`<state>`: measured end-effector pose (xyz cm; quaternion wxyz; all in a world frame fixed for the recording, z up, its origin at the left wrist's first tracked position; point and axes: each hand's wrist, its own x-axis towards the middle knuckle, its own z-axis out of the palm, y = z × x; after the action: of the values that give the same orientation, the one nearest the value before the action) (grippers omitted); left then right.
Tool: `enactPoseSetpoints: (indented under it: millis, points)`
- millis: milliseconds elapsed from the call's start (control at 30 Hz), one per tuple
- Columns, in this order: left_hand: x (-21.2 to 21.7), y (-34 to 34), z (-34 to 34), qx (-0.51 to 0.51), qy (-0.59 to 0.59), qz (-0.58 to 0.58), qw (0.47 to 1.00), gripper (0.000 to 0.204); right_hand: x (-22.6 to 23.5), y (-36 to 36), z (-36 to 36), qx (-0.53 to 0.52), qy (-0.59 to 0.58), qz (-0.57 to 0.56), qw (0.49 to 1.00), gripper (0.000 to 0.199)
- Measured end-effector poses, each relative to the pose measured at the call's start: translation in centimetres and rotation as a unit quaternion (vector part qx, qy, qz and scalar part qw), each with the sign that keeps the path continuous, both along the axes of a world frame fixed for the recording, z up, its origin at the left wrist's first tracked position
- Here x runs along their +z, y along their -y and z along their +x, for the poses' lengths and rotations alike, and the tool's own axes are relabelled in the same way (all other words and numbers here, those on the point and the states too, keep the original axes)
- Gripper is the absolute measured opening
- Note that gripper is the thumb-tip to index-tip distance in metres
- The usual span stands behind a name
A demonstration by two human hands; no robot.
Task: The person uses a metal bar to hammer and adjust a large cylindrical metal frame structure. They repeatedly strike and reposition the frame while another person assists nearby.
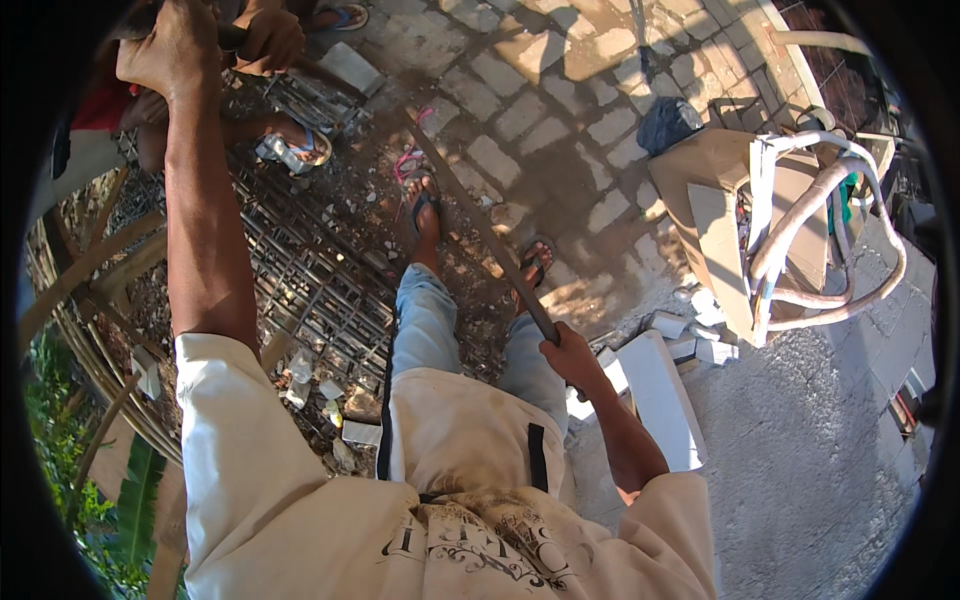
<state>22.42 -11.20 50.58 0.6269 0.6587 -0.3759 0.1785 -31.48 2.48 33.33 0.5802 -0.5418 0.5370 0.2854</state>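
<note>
Nearest the lens, at six o'clock, is the person's cream shirt (300, 500) with dark print, and below it jeans (425, 320) running down to two feet in sandals (424, 205) on a stone paving (560, 110). At about four o'clock from the picture's middle, the right hand (570, 355) is closed in a fist around the lower end of a long thin rod (470, 205). That rod's long axis runs from the fist up toward eleven o'clock, crossing between the feet and passing over a steel mesh grid (300, 260) lying on the ground. At eleven o'clock, far up an outstretched arm, the left hand (170, 50) is wrapped shut on the rod's upper part, right beside another person's hand (270, 40); whether the dark bar there is the same rod I cannot tell for sure. So the right hand sits nearer the body, the left at the far end. White blocks (660, 400) lie at four o'clock, and a cardboard box (720, 200) with pale hoses (820, 210) stands at two o'clock.
</note>
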Motion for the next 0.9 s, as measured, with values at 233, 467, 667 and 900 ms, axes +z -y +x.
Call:
enactPoseSetpoints:
  millis: [233, 467, 667, 900]
  points:
    - [-0.2, 1.5, 1.1, -0.034, 0.031, 0.020, 0.999, 0.036, 0.6, -1.5, -0.5, 0.027, -0.056, -0.025, 0.998, 0.036]
    - [-1.6, 2.7, 1.1, 0.044, 0.077, -0.005, 0.996, 0.032, 0.7, -1.4, 0.0, 0.004, -0.050, -0.014, 0.999, 0.040]
    - [-1.0, 1.7, 1.4, -0.062, 0.046, 0.009, 0.997, 0.033, -0.2, 0.0, 1.9, 0.033, -0.019, -0.016, 0.999, 0.040]
    - [-3.5, 3.1, -4.4, 0.032, -0.003, -0.096, 0.995, 0.025, -3.8, 1.6, 4.2, 0.068, 0.035, -0.083, 0.994, 0.047]
